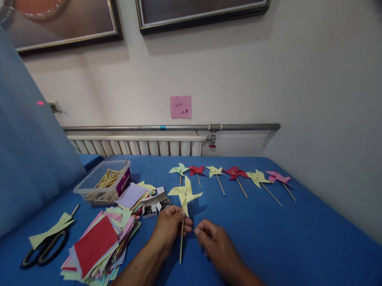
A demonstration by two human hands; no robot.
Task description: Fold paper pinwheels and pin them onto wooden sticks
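Note:
A pale yellow paper pinwheel (pixel 185 195) on a thin wooden stick is held upright just over the table. My left hand (pixel 172 226) grips the stick right below the paper blades, thumb and fingers closed round it. The stick's lower end sticks out beneath my fingers. To the right of it, my right hand (pixel 218 246) is loosely curled, thumb against the fingers, apart from the pinwheel; nothing shows in it. A small open box of metal pins (pixel 149 211) sits just behind my left hand.
Several finished pinwheels (pixel 235 173) lie in a row at the back right of the blue table (pixel 298 244). On the left are a paper stack (pixel 97 246), a plastic tub of sticks (pixel 100 186), and black-handled scissors (pixel 51 248) with a yellow-green paper piece on them.

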